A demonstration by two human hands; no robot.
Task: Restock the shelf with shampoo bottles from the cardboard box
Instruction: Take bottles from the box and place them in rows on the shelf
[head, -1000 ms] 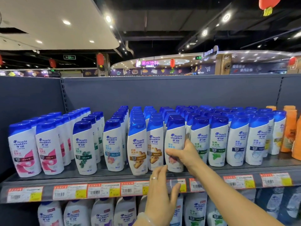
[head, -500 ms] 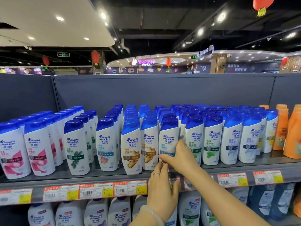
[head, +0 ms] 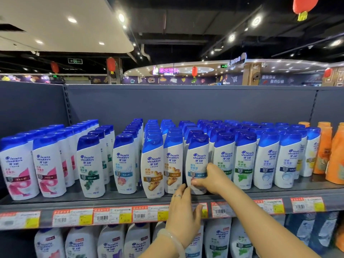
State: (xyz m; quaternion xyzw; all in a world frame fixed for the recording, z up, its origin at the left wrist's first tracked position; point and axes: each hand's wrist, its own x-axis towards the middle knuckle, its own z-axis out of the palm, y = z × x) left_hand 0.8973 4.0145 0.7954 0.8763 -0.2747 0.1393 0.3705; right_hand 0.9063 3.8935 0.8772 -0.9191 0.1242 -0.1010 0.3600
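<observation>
A white shampoo bottle (head: 197, 157) with a blue cap stands at the front of the grey shelf (head: 119, 202), in a row of like bottles. My right hand (head: 212, 178) grips its lower right side, thumb across the front. My left hand (head: 183, 207), with a ring and a pale bracelet, is open below it, fingertips touching the bottle's base at the shelf lip. The cardboard box is out of view.
Rows of blue-capped bottles (head: 154, 164) fill the shelf from left to right. Orange bottles (head: 337, 155) stand at the far right. Price tags (head: 111, 216) line the shelf edge. More shampoo bottles (head: 109, 243) sit on the shelf below.
My right hand has slid down the bottle and settled it upright on the shelf. My left hand rose a little to touch the bottle's base. The view shifted slightly.
</observation>
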